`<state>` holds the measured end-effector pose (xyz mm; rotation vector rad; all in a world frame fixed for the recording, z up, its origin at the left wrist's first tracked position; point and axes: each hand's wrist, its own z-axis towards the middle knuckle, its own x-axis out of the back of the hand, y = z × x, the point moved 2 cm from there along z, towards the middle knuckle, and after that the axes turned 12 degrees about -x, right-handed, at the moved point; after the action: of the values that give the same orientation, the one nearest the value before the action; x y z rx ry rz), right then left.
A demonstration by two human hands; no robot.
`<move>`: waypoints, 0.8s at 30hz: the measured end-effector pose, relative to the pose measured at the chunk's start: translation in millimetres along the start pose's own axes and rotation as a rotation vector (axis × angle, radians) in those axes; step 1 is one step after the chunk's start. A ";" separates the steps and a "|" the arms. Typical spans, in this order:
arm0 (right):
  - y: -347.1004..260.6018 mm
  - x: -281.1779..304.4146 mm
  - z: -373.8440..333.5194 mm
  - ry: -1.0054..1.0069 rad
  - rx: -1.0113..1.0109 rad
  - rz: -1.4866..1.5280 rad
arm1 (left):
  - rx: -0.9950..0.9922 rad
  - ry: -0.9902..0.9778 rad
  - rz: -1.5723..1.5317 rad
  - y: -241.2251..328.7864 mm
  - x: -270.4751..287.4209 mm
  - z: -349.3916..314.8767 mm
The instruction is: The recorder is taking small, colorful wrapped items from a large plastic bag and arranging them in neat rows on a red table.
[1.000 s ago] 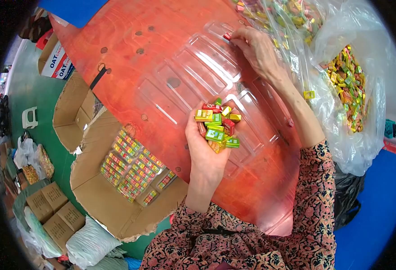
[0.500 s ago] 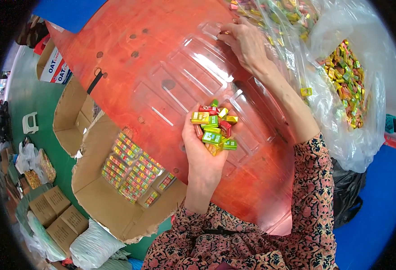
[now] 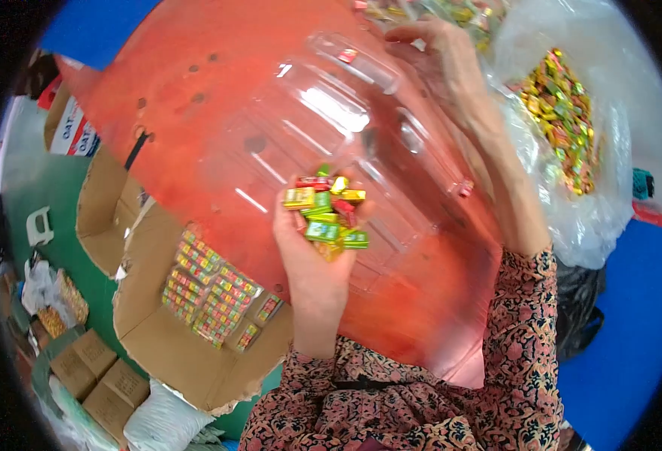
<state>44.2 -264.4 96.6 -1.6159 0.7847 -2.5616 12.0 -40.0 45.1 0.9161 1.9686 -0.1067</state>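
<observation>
My left hand [image 3: 312, 282] is palm up, its fingers curled round a heap of small foil-wrapped candies [image 3: 322, 214] in yellow, green and red. Beneath it lies a clear plastic tray [image 3: 308, 124] with long compartments. One red candy [image 3: 347, 55] rests in the tray's far compartment. Just right of that compartment is my right hand [image 3: 440, 49], blurred, its fingers stretched apart with no candy visible in them. It is close to a clear bag of candies [image 3: 462, 13] at the far edge.
The red tabletop [image 3: 173, 45] carries the tray. Another clear bag [image 3: 609, 143] of candies stands at right. At left, an open carton [image 3: 158, 331] contains filled candy trays [image 3: 218, 301]. A loose red candy [image 3: 462, 187] lies near my right forearm.
My right hand has moved right, away from the far compartment, and its fingers have parted. A red candy now shows in that compartment. The left hand still holds its heap.
</observation>
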 end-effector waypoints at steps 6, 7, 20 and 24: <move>16.9 95.8 -61.7 -0.276 -0.106 -0.304 | 0.018 -0.048 -0.005 -0.3 -1.4 -1.5; 19.1 94.5 -71.9 -0.285 -0.118 -0.276 | 0.018 -0.044 0.002 -0.2 -1.9 -2.8; 10.1 31.6 -40.3 -0.139 0.104 -0.198 | 0.040 -0.052 -0.045 -10.5 -0.5 -4.0; 7.8 -29.5 2.6 -0.272 0.242 -0.507 | 0.022 -0.010 -0.020 -5.5 0.1 -6.0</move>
<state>58.2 -264.3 69.3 -2.2313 0.0392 -2.4954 4.2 -41.4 46.9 0.9086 1.9714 -0.1441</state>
